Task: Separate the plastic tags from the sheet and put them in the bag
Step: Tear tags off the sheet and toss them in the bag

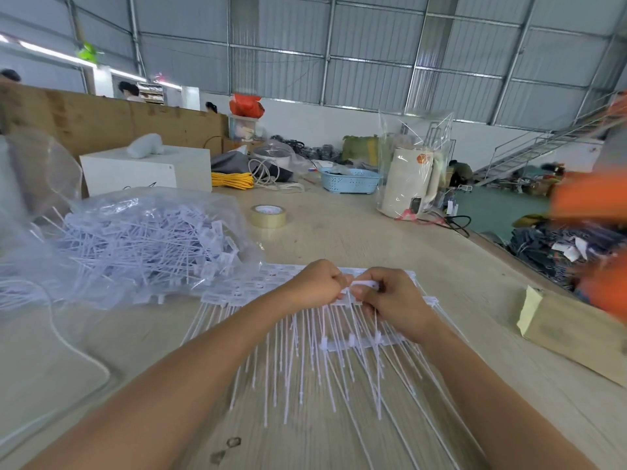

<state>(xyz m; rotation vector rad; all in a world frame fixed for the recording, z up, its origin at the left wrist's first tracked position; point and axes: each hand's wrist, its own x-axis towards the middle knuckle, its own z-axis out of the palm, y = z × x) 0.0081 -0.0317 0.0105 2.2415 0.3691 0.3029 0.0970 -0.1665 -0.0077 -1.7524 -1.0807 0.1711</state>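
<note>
A sheet of white plastic tags (305,347) lies on the wooden table, its flat heads at the far edge and its long thin tails fanning toward me. My left hand (315,283) grips the row of heads near the middle of the sheet. My right hand (390,300) sits beside it and pinches one white tag head (364,283) between thumb and fingers. To the left, touching the sheet's corner, lies a clear plastic bag (135,245) holding several loose tags.
A roll of tape (268,216) stands beyond the hands. A wrapped white kettle (412,184) and a blue basket (349,180) sit farther back. A cardboard box (570,330) lies at the right edge, where a blurred person in orange (597,212) stands. A white cord (68,337) lies at left.
</note>
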